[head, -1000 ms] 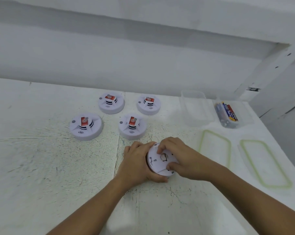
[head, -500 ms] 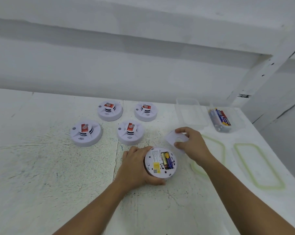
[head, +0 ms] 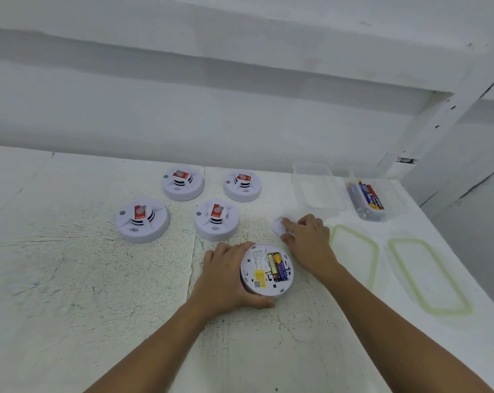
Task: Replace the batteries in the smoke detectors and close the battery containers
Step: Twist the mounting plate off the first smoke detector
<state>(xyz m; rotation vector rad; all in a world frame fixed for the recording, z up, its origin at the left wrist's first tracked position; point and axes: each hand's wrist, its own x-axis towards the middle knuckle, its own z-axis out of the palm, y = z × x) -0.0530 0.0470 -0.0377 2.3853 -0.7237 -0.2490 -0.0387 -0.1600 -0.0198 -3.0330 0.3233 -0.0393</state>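
Though speckled, white table [head: 70,293], white wall [head: 240,109].

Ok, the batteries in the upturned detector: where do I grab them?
Come from straight above, probably at one end of each battery. They lie flat, side by side, sunk in the detector's open bay, so their sides are hidden. The left hand grips the left rim; the right hand, holding the cover, has the clear side.

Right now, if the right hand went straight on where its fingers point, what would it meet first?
The right hand pinches the small battery cover, so that comes first. Beyond it, the line probably reaches the far right smoke detector; depth is unclear.
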